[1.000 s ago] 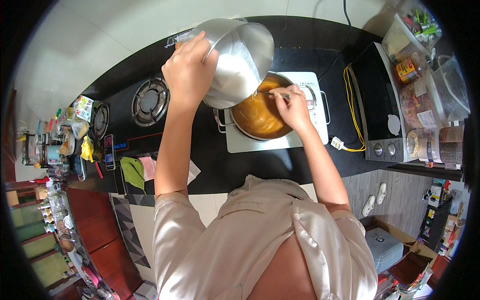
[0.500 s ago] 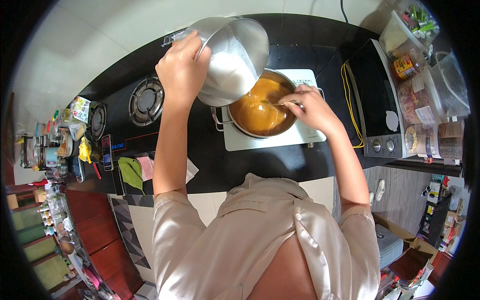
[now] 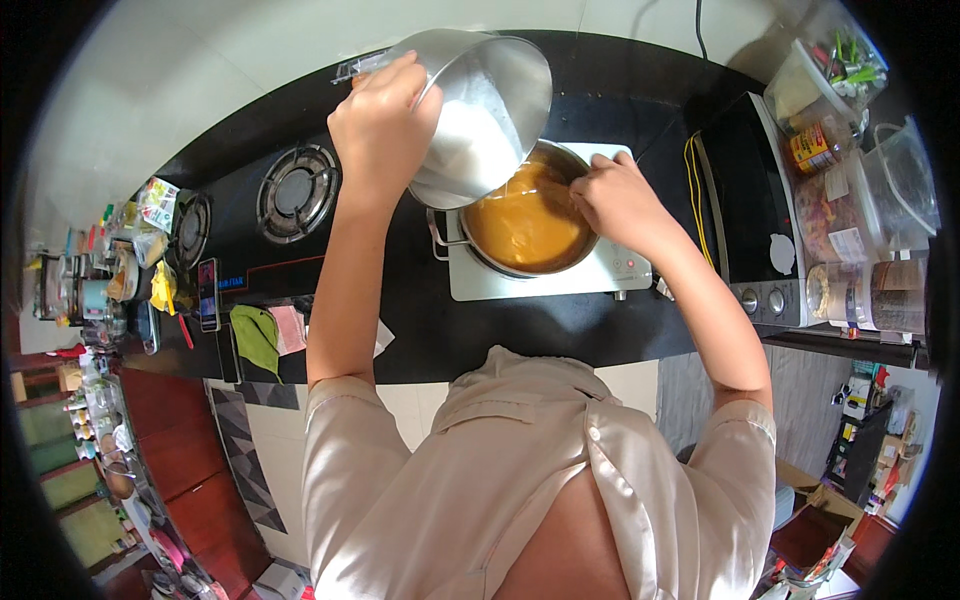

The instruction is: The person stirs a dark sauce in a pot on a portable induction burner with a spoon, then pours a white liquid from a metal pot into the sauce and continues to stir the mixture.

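My left hand is closed on the edge of a steel pot, tilted to the right over the pan. White liquid lies in its lower side and runs over the lip in a thin stream. Beneath it, a steel cooking pan of orange-brown liquid stands on a white portable cooktop. Over the pan's right rim, my right hand is closed round a metal utensil, whose lower end is hidden by the fingers and liquid.
Left of the pan are gas burners, a phone, a green cloth and a pink cloth. To the right stand a microwave, a yellow cable and stacked food containers.
The tilted pot and my left hand have shifted slightly right. My right hand has moved slightly up along the pan's rim, with the utensil now less visible. White liquid keeps running into the pan.
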Demonstrator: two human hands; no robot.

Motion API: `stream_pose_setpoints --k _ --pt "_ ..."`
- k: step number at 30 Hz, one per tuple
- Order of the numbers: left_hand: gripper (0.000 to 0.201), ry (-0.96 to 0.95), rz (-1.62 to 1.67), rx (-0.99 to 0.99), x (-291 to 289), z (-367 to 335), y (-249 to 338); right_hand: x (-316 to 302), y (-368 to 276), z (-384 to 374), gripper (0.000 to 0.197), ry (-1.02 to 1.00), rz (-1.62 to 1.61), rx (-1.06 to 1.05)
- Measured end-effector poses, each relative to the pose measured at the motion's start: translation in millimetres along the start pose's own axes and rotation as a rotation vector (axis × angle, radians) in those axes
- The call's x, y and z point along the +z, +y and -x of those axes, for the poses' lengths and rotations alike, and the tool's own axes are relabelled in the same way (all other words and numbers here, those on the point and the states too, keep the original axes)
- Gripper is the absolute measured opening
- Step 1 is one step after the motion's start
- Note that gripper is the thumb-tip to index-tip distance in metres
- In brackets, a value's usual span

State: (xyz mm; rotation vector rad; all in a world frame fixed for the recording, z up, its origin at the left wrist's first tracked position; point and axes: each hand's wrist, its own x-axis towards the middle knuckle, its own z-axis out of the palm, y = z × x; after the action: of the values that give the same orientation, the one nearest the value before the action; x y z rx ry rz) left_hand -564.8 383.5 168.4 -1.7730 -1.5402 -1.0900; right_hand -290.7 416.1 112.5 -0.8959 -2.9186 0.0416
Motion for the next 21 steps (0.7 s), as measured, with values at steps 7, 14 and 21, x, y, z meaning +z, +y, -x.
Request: stream_pose_setpoints --k 7,14,21 --pt "0.015 -0.063 -0.034 -0.012 -3 -1 1 -9 8 29 0.018 -0.002 -0.428 0.320" --pt "0.028 -0.016 -0.018 -0.015 -1 0 0 20 -4 37 0.023 -0.103 -1.022 0.577" --pt "0.026 -0.038 -0.020 -0.055 -1 4 0 66 -59 25 0.019 0.211 -1.117 0.460"
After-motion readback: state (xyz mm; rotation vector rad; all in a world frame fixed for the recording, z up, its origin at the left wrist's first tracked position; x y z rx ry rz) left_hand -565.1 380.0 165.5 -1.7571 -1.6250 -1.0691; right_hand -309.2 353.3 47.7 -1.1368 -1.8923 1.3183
